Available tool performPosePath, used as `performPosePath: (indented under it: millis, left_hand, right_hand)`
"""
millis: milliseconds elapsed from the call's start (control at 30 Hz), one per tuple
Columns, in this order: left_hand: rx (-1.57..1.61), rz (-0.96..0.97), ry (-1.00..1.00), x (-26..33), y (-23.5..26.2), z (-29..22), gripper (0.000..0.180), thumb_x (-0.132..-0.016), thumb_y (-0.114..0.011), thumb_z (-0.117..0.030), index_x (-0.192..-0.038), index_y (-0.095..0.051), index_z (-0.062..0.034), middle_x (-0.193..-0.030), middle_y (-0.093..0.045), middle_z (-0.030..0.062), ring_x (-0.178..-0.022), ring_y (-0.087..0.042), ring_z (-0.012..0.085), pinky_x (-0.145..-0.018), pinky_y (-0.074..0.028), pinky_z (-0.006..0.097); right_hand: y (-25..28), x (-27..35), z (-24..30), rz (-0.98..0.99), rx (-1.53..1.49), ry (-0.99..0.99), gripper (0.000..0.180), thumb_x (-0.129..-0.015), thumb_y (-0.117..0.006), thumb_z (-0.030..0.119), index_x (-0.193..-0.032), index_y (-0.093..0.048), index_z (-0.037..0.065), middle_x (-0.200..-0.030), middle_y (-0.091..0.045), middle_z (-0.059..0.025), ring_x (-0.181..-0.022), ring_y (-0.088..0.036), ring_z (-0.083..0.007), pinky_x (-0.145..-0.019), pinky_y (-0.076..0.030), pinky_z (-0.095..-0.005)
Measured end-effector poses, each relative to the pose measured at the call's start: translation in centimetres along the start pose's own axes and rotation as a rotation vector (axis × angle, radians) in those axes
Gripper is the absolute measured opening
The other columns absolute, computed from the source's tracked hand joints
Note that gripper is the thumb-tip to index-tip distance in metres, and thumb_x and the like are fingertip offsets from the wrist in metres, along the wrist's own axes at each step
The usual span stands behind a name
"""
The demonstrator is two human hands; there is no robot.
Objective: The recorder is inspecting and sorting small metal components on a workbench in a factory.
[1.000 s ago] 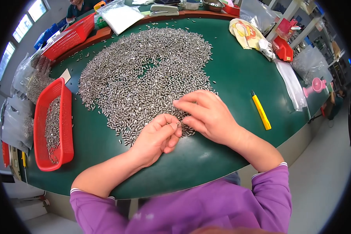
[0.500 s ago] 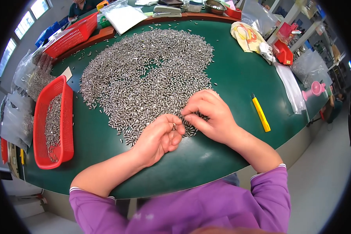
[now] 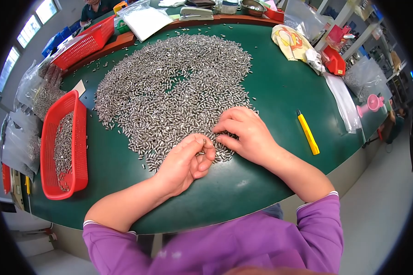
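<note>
A wide heap of small shiny metal pins (image 3: pixel 170 87) covers the middle of the green table (image 3: pixel 270 91). At the heap's near edge my left hand (image 3: pixel 186 162) is curled, thumb and forefinger pinched on a few pins. My right hand (image 3: pixel 243 135) lies palm down on the pins just right of it, fingers spread and touching them. The fingertips of both hands almost meet. Whether the left palm holds more pins is hidden.
A red plastic basket (image 3: pixel 80 137) with pins in it stands at the left. A yellow utility knife (image 3: pixel 308 133) lies to the right. At the far edge are another red basket (image 3: pixel 85 43), plastic bags (image 3: pixel 144 20) and a stapler (image 3: pixel 196 13); another person (image 3: pixel 94 7) sits beyond.
My right hand has slid a little toward me and left across the pins. My left hand's fingers have closed tighter on the pins at the heap's edge.
</note>
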State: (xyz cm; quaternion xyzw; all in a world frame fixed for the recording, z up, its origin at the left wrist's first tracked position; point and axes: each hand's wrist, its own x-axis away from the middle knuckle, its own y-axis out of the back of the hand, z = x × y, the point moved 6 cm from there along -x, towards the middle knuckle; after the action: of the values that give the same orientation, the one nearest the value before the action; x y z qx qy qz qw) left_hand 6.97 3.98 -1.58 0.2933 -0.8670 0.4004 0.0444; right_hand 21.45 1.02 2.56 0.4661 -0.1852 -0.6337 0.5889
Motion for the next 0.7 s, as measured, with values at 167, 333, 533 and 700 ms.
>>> performPosePath:
  millis: [167, 333, 533, 700]
  left_hand:
    - [-0.004, 0.008, 0.014, 0.1, 0.0, 0.0, 0.018, -0.1, -0.039, -0.02, -0.101, -0.049, -0.0057, -0.087, -0.054, 0.0072, -0.06, -0.041, 0.0098, -0.047, -0.031, 0.02]
    - [-0.046, 0.03, -0.02, 0.1, -0.3, -0.1, 0.015, -0.098, -0.046, -0.019, -0.106, -0.048, -0.0066, -0.088, -0.055, 0.0049, -0.067, -0.046, 0.0107, -0.053, -0.037, 0.024]
    - [-0.11, 0.065, -0.012, 0.2, -0.3, 0.1, 0.015, -0.098, -0.051, -0.02, -0.106, -0.048, -0.0075, -0.088, -0.055, 0.0031, -0.064, -0.045, 0.0079, -0.051, -0.036, 0.022]
    - [-0.017, 0.091, -0.016, 0.0, -0.1, 0.1, 0.014, -0.099, -0.048, -0.021, -0.102, -0.051, -0.0079, -0.087, -0.055, 0.0033, -0.062, -0.043, 0.0087, -0.05, -0.034, 0.021]
  right_hand:
    - [-0.1, -0.5, 0.7, -0.052, 0.079, 0.098, 0.011, -0.077, -0.069, 0.014, -0.086, -0.063, 0.011, -0.093, -0.06, -0.0034, -0.096, -0.055, -0.0252, -0.086, -0.043, -0.041]
    - [1.3, -0.8, 1.8, -0.14, -0.07, 0.128, 0.011, -0.077, -0.07, 0.015, -0.087, -0.065, 0.011, -0.092, -0.059, -0.003, -0.096, -0.057, -0.0256, -0.084, -0.043, -0.0405]
    - [1.3, -0.2, 3.3, -0.136, -0.106, 0.311, 0.02, -0.079, -0.069, 0.013, -0.098, -0.068, 0.012, -0.094, -0.06, -0.0026, -0.096, -0.058, -0.024, -0.081, -0.045, -0.0385]
    - [1.1, -0.5, 1.4, -0.101, 0.022, 0.063, 0.029, -0.078, -0.069, 0.013, -0.107, -0.066, 0.01, -0.103, -0.06, -0.0068, -0.103, -0.055, -0.0269, -0.089, -0.044, -0.0397]
